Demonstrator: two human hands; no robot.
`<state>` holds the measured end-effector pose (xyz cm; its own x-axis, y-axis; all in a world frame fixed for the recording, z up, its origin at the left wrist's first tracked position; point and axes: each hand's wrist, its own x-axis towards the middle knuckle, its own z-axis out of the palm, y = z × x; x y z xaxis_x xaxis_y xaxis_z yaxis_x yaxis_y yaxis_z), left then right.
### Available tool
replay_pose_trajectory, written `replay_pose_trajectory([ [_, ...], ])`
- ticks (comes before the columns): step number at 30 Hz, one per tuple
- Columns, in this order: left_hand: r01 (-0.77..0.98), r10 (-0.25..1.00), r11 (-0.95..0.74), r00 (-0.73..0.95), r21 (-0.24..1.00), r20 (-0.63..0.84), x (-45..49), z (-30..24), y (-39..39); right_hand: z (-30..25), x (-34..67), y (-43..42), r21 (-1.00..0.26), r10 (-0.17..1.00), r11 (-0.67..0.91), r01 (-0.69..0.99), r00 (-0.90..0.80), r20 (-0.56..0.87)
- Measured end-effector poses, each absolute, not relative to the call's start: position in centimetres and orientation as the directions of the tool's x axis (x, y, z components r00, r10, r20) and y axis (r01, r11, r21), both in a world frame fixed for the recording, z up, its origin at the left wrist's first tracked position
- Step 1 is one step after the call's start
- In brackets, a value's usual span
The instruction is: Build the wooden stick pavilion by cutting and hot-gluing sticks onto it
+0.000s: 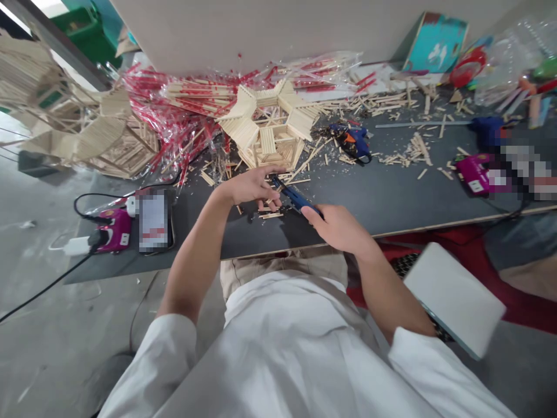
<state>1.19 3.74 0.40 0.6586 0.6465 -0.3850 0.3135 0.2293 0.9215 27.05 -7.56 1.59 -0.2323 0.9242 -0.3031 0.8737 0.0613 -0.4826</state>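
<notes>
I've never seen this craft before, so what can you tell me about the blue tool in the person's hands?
The blue tool is slim and elongated, possibly cutters, though its exact kind is hard to tell. It looks like glossy plastic, with a darker tip. It is tilted above the dark tabletop, its lower end held by the right hand, its upper end near the left hand.

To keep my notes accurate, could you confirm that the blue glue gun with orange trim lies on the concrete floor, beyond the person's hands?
No: the head view shows the blue glue gun lying on the dark tabletop, not the concrete floor, beyond the left hand and right hand.
</notes>
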Motion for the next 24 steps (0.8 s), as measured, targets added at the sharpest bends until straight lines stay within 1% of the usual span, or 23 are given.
replay_pose_trajectory([
  [5, 0.300, 0.633, 0.199, 0.687, 0.933, -0.357, 1.04, 0.38, 3.74, 1.65, 27.15, -7.51, -0.500, 0.920, 0.070, 0.863, -0.250, -0.302],
  [12, 0.297, 0.645, 0.187, 0.682, 0.936, -0.345, 1.08, 0.42, 3.65, 1.18, 27.02, -7.68, -0.500, 0.934, 0.059, 0.864, -0.225, -0.278],
  [17, 0.289, 0.636, 0.147, 0.705, 0.946, -0.314, 1.05, 0.69, 3.52, 0.86, 27.36, -7.93, -0.574, 0.936, 0.054, 0.817, -0.241, -0.255],
  [19, 0.286, 0.638, 0.140, 0.707, 0.948, -0.307, 1.01, 0.68, 3.51, 0.99, 27.42, -8.00, -0.586, 0.935, 0.063, 0.808, -0.254, -0.249],
  [24, 0.308, 0.634, 0.126, 0.706, 0.943, -0.315, 0.90, 0.48, 3.57, 1.49, 27.18, -8.17, -0.515, 0.938, 0.112, 0.850, -0.262, -0.228],
])
